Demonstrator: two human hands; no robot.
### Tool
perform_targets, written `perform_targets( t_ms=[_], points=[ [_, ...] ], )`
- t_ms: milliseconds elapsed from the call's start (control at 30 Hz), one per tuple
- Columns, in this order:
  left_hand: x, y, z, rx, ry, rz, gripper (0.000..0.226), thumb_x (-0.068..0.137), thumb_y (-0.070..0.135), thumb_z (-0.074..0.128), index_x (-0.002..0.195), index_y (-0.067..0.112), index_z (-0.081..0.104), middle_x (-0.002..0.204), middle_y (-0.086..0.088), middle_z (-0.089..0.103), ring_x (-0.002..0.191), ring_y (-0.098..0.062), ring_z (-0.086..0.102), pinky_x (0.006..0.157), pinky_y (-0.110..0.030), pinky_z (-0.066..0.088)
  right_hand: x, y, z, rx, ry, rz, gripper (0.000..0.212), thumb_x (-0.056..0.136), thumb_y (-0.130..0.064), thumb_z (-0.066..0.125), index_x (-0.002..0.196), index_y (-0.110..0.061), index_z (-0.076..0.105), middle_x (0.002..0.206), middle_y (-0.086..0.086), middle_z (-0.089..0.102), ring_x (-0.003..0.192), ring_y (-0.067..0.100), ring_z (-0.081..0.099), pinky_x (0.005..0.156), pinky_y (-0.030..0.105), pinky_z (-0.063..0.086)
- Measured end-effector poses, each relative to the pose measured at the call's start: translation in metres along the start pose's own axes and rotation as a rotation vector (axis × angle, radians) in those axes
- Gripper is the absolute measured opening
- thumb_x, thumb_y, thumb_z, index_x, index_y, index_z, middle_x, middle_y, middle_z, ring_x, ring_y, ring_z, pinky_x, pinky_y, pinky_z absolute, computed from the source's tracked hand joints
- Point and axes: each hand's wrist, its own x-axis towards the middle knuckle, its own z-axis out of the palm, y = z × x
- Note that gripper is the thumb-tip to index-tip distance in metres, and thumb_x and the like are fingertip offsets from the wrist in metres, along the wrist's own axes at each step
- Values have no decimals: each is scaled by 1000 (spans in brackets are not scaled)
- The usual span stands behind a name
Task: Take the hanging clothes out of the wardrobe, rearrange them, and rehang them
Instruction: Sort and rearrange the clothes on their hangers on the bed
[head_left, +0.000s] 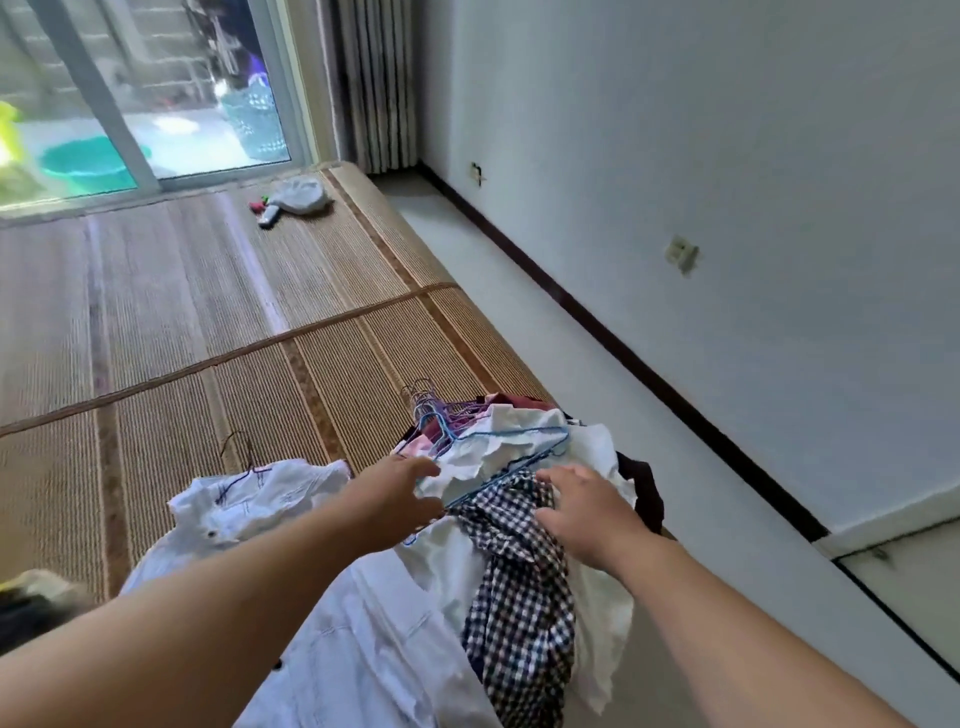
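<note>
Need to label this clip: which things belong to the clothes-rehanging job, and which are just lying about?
Job: blue wire hanger; navy-and-white checked shirt; white buttoned shirt; bunch of wire hangers.
Lying about: crumpled white cloth on woven mat; green plastic basin outdoors.

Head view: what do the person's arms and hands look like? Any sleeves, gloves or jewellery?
The left forearm and right forearm are bare to the frame edge, with no sleeve in view. The left hand and right hand wear no gloves, and no watch, bracelet or ring shows.
</note>
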Motion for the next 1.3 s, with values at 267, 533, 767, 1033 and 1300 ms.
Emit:
perform_targets(
  t_ms=[267, 533, 767, 1033, 1300],
  points=[
    [56, 24, 44, -155, 6, -268, 47, 87, 40, 60, 132, 34, 50, 134, -1, 52, 115, -19, 54, 88, -28, 42, 117, 62, -29, -126, -153, -125, 56, 88, -32, 56, 141, -27, 38, 145, 5, 39, 129, 21, 41, 104, 31, 34],
    [97, -15, 93, -221, -32, -439, 51, 87, 42, 61, 134, 28, 49, 135, -5, 51, 116, -23, 53, 86, -27, 40, 201, 85, 19, -209, -225, -163, 62, 87, -32, 59, 144, -25, 34, 145, 7, 40, 132, 24, 37, 107, 34, 32],
    [147, -74, 161, -228, -59, -549, 73, 84, 41, 63, 147, 28, 29, 150, -5, 33, 134, -24, 37, 105, -31, 34, 279, 110, 71, -266, -200, -149, 68, 88, -34, 58, 148, -20, 29, 152, 5, 31, 139, 24, 27, 113, 37, 26],
    [179, -107, 201, -152, -119, -618, 82, 84, 44, 56, 150, 32, 10, 147, -8, 34, 129, -33, 34, 107, -43, 34, 317, 143, 103, -395, -253, 60, 72, 88, -53, 49, 148, -36, 12, 156, 0, 14, 142, 31, 12, 109, 56, 19],
    [182, -118, 186, -192, -259, -645, 25, 94, 32, 52, 114, 23, 63, 114, -8, 63, 100, -25, 55, 81, -27, 43, 320, 154, 92, -315, -202, -7, 22, 92, -29, 54, 112, -26, 64, 118, 16, 56, 105, 33, 52, 85, 39, 46]
  ],
)
